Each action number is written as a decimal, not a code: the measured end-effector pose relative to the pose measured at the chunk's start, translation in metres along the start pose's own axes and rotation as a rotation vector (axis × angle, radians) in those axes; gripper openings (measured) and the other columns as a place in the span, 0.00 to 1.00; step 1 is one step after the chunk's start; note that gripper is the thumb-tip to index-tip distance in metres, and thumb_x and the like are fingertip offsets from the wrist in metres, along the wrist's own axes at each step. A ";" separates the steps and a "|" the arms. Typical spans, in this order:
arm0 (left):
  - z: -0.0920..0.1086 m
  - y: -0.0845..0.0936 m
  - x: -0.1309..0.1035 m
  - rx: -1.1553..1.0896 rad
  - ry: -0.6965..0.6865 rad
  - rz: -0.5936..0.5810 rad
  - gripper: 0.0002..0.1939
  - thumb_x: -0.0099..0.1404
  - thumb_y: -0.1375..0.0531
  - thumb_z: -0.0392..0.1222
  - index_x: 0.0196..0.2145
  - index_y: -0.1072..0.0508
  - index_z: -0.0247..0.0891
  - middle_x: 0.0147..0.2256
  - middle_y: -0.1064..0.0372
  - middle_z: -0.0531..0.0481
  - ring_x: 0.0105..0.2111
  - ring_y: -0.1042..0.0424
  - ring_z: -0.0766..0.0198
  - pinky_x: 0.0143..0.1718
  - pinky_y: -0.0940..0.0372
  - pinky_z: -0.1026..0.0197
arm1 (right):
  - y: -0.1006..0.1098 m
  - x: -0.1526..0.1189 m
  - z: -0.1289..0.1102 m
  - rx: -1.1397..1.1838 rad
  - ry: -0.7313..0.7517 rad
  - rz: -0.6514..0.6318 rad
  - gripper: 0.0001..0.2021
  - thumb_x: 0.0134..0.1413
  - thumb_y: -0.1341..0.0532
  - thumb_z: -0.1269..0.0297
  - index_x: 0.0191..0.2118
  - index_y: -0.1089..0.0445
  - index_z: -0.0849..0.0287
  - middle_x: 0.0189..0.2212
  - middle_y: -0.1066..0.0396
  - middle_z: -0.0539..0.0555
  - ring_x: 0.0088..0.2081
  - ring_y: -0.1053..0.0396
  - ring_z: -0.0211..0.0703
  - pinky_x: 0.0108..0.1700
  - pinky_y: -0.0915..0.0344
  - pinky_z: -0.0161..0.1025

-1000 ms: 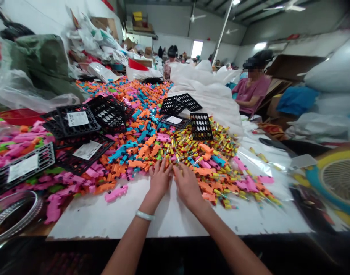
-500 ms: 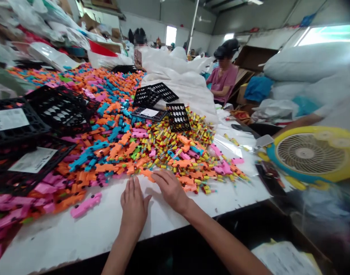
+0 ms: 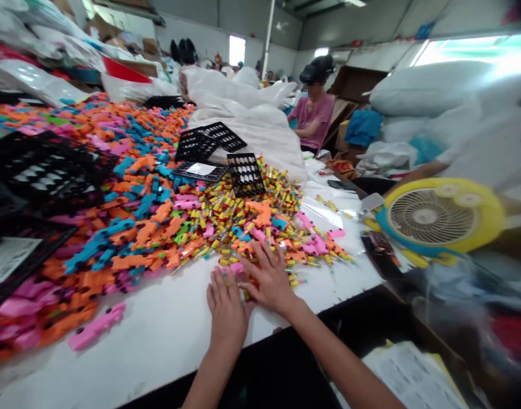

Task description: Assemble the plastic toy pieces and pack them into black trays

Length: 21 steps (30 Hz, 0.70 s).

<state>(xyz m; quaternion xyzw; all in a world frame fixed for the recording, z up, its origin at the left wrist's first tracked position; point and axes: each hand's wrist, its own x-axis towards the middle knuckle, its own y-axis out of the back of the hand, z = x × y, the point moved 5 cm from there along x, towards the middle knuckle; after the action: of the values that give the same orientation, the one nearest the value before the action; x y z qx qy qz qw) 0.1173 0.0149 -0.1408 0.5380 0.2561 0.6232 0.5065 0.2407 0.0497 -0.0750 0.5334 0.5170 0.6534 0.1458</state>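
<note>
My left hand (image 3: 226,312) lies on the white tabletop (image 3: 158,341), fingers stretched forward and nothing visibly held. Beside it, my right hand (image 3: 272,281) reaches over the near edge of the pile with its fingers spread. Those fingers touch or hover over orange toy cars and small yellow-and-red tube pieces (image 3: 211,205); which of them it touches is hidden. A pink toy piece (image 3: 237,267) shows between the two hands. Toy cars in orange, blue, pink and green heap up to the left, among them an orange car (image 3: 130,262). One pink toy car (image 3: 97,327) lies apart at the front left.
Black slotted trays (image 3: 246,175) rest on the pile, with more trays (image 3: 42,170) at the left. A yellow-and-blue fan (image 3: 426,216) stands right of the table. Beyond a large white sack (image 3: 247,125) sits a person in pink (image 3: 313,122). Another person's arm shows behind the fan.
Both hands have moved right along the pile's near edge. My right fingers have spread and left the orange car they were touching. The view has swung slightly right.
</note>
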 end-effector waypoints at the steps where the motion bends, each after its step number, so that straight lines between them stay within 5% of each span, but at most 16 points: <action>1: -0.001 -0.003 0.003 0.004 0.002 0.008 0.48 0.61 0.39 0.50 0.67 0.63 0.33 0.66 0.66 0.20 0.67 0.63 0.34 0.60 0.49 0.33 | -0.006 -0.006 0.003 -0.004 -0.030 0.002 0.26 0.57 0.41 0.50 0.60 0.39 0.48 0.67 0.55 0.60 0.67 0.56 0.61 0.64 0.63 0.67; 6: 0.014 -0.017 0.024 0.000 -0.118 -0.076 0.35 0.67 0.47 0.46 0.67 0.56 0.41 0.67 0.62 0.28 0.67 0.63 0.40 0.61 0.49 0.35 | -0.009 -0.013 0.045 0.025 -0.151 0.095 0.17 0.55 0.40 0.61 0.51 0.32 0.53 0.66 0.52 0.60 0.65 0.51 0.59 0.63 0.55 0.63; 13: 0.047 -0.024 0.036 0.026 -0.102 -0.125 0.35 0.66 0.45 0.44 0.66 0.53 0.38 0.67 0.58 0.29 0.67 0.61 0.38 0.61 0.49 0.35 | 0.002 -0.013 0.081 0.207 -0.324 0.346 0.14 0.61 0.47 0.63 0.51 0.36 0.57 0.59 0.42 0.63 0.61 0.45 0.55 0.61 0.45 0.58; 21: 0.034 -0.008 0.018 0.064 -0.116 -0.100 0.29 0.67 0.48 0.41 0.65 0.48 0.37 0.65 0.49 0.34 0.65 0.51 0.42 0.61 0.48 0.36 | -0.004 0.009 0.141 0.318 -0.744 0.568 0.16 0.61 0.47 0.52 0.48 0.38 0.58 0.41 0.33 0.58 0.45 0.35 0.49 0.49 0.36 0.49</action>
<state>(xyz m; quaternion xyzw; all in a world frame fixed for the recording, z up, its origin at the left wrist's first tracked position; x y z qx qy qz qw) 0.1531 0.0265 -0.1304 0.5758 0.2725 0.5563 0.5335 0.3551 0.1310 -0.0883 0.8660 0.3572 0.3457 0.0535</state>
